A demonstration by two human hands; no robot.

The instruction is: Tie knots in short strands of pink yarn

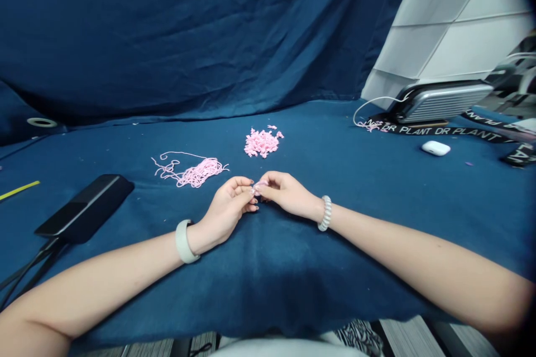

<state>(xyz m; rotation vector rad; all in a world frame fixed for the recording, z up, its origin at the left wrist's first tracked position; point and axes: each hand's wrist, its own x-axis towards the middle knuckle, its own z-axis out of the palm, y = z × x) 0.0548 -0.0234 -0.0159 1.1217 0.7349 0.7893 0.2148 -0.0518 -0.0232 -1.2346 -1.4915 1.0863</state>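
Left hand [224, 209] and right hand [287, 195] both pinching a small pink yarn scrap [255, 189] at the fingertips over blue cloth [293, 284], near a pink yarn-bit pile [262, 143] and a loose pink yarn tangle [190, 174]

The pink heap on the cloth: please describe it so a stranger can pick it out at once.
On the dark blue cloth, look beyond the left hand and right hand. A compact heap of short curly pink yarn pieces lies there, unlike the long loose tangle at its left.
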